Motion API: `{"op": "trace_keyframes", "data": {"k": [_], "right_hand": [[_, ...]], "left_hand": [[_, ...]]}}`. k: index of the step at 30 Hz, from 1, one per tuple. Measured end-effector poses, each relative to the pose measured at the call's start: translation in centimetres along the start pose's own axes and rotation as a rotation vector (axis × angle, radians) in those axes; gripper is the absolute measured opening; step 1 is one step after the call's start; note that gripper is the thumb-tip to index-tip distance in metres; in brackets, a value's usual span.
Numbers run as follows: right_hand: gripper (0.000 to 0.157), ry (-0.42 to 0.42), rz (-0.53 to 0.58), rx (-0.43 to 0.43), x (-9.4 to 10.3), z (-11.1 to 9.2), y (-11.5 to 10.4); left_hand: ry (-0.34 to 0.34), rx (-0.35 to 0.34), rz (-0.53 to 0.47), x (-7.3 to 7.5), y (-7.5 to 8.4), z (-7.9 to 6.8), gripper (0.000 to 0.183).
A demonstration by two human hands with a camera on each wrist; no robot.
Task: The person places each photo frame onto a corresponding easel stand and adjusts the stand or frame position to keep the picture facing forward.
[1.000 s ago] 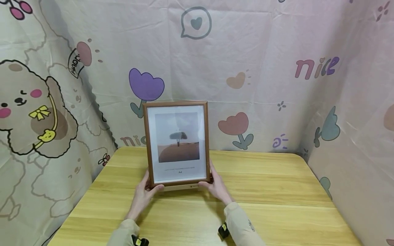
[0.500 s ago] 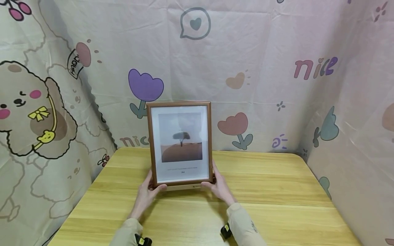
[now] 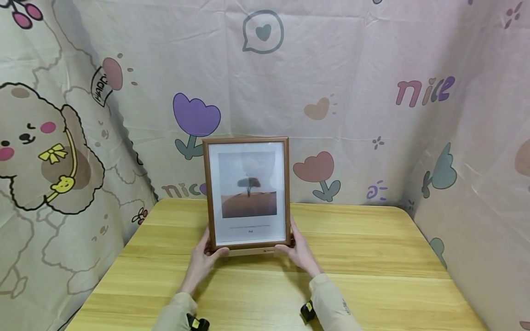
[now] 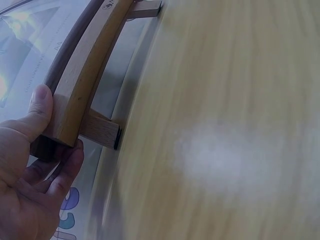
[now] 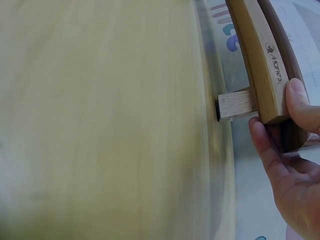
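Note:
A brown wooden picture frame (image 3: pixel 249 184) stands upright, leaning slightly back, with a tree print behind its glazing. Its bottom edge sits on the pale wooden ledge of a stand (image 3: pixel 250 252). My left hand (image 3: pixel 201 264) grips the lower left corner, thumb on the ledge's front and fingers curled beneath. Mirroring it, my right hand (image 3: pixel 302 255) grips the lower right corner. In the left wrist view a short wooden leg (image 4: pixel 100 129) with a black end juts behind the ledge. Another leg (image 5: pixel 236 105) shows in the right wrist view. Whether the legs touch the table cannot be told.
The wood-grain table (image 3: pixel 364 257) extends on both sides and in front of the frame. A printed cloth backdrop (image 3: pixel 352 55) hangs behind the table and along both sides. Black devices, such as the one (image 3: pixel 307 311) at the right sleeve, are worn on both wrists.
Both hands have shifted a little to the right, carrying the picture frame and its stand along. The grip of each hand looks the same.

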State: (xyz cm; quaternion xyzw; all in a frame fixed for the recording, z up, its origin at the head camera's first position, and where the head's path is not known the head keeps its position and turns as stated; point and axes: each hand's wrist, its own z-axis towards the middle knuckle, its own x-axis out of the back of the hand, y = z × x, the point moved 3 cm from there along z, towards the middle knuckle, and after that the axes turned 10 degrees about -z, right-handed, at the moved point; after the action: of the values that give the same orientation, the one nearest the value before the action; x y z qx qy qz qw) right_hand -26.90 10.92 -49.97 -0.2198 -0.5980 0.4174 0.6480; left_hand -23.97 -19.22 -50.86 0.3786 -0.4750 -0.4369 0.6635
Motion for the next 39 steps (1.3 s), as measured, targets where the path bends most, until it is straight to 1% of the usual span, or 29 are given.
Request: {"op": "trace_keyframes", "data": {"k": [11, 17, 21, 27, 36, 39], "right_hand": [[0.11, 0.021, -0.01, -0.015, 0.8, -0.2, 0.5], [0.11, 0.028, -0.018, -0.009, 1.0, -0.3, 0.8], [0.111, 0.028, -0.02, -0.021, 1.2, -0.4, 0.9], [0.111, 0.038, -0.037, -0.021, 1.7, -0.5, 1.2], [0.109, 0.051, -0.019, -0.029, 2.1, -0.6, 1.6], [0.109, 0.056, -0.015, -0.032, 2.2, -0.6, 1.8]], "left_hand": [[-0.019, 0.022, -0.007, -1.0, 0.1, 0.2, 0.099], [-0.021, 0.011, -0.019, -1.3, 0.3, 0.3, 0.099], [-0.017, 0.005, -0.026, -1.6, 0.3, 0.4, 0.099], [-0.014, -0.01, -0.014, -2.1, 0.3, 0.5, 0.1], [-0.029, 0.024, -0.012, -2.8, 0.4, 0.6, 0.101], [-0.025, 0.02, -0.007, -3.0, 0.5, 0.7, 0.101]]}}
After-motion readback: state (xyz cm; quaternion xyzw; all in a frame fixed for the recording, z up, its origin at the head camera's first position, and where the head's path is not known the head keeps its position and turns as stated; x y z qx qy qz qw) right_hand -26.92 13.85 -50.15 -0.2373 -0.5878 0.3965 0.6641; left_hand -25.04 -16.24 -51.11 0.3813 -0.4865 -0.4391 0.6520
